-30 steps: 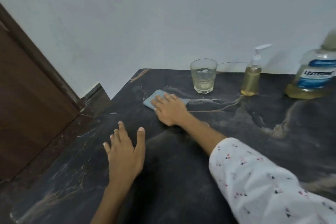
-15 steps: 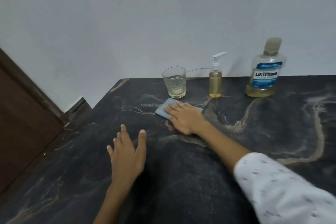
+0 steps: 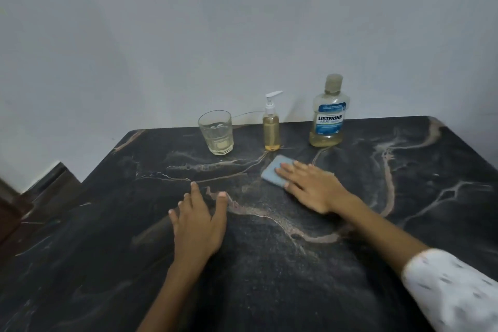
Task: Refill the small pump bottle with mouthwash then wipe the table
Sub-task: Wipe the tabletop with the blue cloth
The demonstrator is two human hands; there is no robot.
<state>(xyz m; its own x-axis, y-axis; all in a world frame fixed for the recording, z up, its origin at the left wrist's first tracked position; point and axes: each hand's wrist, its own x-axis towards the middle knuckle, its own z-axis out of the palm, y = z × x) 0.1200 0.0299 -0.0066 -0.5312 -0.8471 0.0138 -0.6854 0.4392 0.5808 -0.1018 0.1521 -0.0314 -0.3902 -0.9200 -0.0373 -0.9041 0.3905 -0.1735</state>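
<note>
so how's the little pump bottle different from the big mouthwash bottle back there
The pump bottle is slim and narrow; the mouthwash bottle is wide and taller. The pump bottle has a white pump head, the mouthwash bottle a plain screw cap. The pump bottle is filled with yellow liquid nearly to its neck and has no label; the mouthwash bottle holds only a shallow layer at the bottom and carries a blue label. Both are clear and stand upright near the table's back edge.
</note>
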